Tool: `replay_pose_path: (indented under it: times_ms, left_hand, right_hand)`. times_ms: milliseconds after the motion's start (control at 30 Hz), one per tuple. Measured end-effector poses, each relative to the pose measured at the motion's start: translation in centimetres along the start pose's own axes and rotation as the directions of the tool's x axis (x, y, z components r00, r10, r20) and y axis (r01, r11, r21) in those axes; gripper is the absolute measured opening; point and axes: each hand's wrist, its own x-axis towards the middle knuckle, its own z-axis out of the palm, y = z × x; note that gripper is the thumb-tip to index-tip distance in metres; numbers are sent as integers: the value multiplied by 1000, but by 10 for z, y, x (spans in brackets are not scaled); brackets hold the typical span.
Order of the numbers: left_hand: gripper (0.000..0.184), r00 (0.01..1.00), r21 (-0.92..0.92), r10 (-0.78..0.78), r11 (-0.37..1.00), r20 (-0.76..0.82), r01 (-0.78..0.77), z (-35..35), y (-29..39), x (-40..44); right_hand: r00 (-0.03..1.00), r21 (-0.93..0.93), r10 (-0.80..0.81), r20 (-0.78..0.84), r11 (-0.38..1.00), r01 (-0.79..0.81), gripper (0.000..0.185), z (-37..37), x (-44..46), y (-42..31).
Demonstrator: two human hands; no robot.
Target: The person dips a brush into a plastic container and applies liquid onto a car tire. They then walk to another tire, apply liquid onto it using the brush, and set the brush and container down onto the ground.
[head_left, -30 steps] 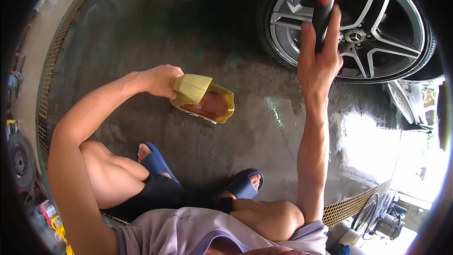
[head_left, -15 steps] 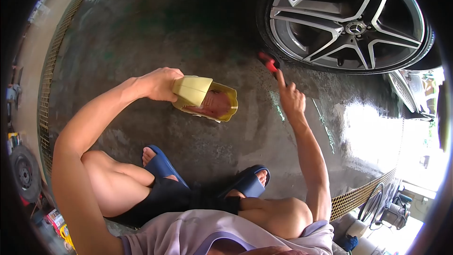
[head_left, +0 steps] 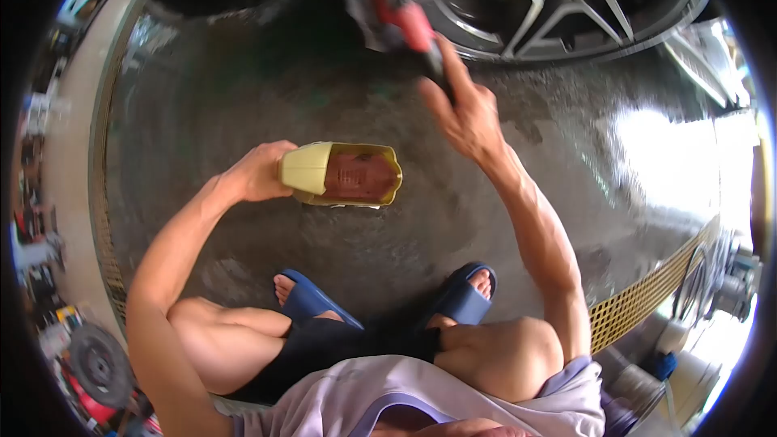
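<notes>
My left hand [head_left: 263, 170] is closed on the left end of a yellow cut-open plastic jug [head_left: 305, 168]. Reddish-brown liquid [head_left: 360, 176] lies inside it. Ahead and to the right, my right hand [head_left: 465, 113] grips the black handle of a red-and-black brush [head_left: 403, 10]. The brush head is smeared by motion at the left side of the car wheel [head_left: 558, 0]; whether it touches the tire I cannot tell. The wheel has silver and black spokes and is partly cut off by the top edge.
Dark wet floor [head_left: 243, 105] surrounds me, with a bright reflection at right. My feet in blue slides [head_left: 312, 301] rest close to me. Yellow grating [head_left: 647, 291] runs along the right, and a spare tire [head_left: 101, 364] lies at lower left.
My right hand has moved the brush up and left to the wheel's side. The jug stays in my left hand, now more level. The view has shifted, so the wheel sits higher.
</notes>
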Motion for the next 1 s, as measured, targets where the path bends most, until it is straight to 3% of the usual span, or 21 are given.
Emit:
replay_pose_path:
  times_ms: [33, 100, 200, 333, 433, 467, 500, 600, 700, 733, 767, 800, 833, 867, 933, 1000]
  left_hand:
    - [51, 1000, -26, 29, 999, -2, -29, 0, -1, -1]
    - [51, 1000, -31, 3, 1000, 4, -3, 0, 1, -1]
    - [49, 990, 11, 139, 990, -9, -139, 0, 7, 2]
    - [46, 999, -5, 15, 1000, 34, -15, -5, 17, 3]
    - [45, 997, -29, -3, 1000, 76, 6, -10, 23, 8]
    - [53, 992, 44, 114, 992, 48, -116, -5, 6, 7]
    - [54, 990, 32, 127, 991, 63, -129, -6, 8, 8]
    - [55, 990, -40, 108, 994, 91, -105, -10, 7, 7]
    - [37, 996, -49, 41, 998, 77, -37, -3, 0, 7]
    - [38, 994, -140, -85, 986, 72, 95, -4, 7, 6]
    - [38, 997, -143, -65, 987, 46, 71, -1, 7, 5]
    - [38, 999, -146, -47, 988, 9, 48, 4, 5, 4]
    - [38, 999, -140, -31, 990, -31, 26, 8, 4, 0]
    - [38, 995, -201, -82, 977, -63, 68, 13, 2, -5]
    - [37, 994, -233, -84, 970, -69, 66, 13, 4, -10]
    - [37, 991, -273, -87, 960, -106, 55, 25, 0, -22]
  right_hand:
    - [992, -19, -107, -65, 994, 106, 69, 9, 10, 4]
    - [990, -228, -135, -26, 966, 126, 69, 19, 13, 27]
    - [990, -405, 55, 133, 914, 4, 67, 4, -14, 72]
    - [915, -679, 319, 248, 731, -70, 68, -40, -67, 161]
    - [872, -773, 449, 195, 617, -145, 67, -86, -98, 210]
    - [847, -789, 507, 159, 581, -199, 67, -101, -103, 221]
    - [818, -802, 561, 126, 543, -249, 66, -114, -105, 227]
    - [802, -801, 598, 4, 481, -355, 63, -130, -108, 228]
    - [712, -658, 675, -194, 448, -605, 61, -117, -125, 229]
    - [627, -449, 721, -294, 474, -757, 58, -108, -127, 223]
    - [619, -334, 626, -474, 522, -785, 53, -88, -139, 244]
    - [460, -2, 783, -418, 506, -863, 52, -87, -126, 220]
    - [314, 328, 904, -289, 402, -855, 50, -77, -112, 192]
    - [260, 484, 933, -250, 353, -801, 44, -61, -91, 161]
    - [286, 536, 957, -42, 263, -802, 38, -27, -74, 126]
    - [101, 657, 896, 432, -236, -716, 38, -4, -61, 68]
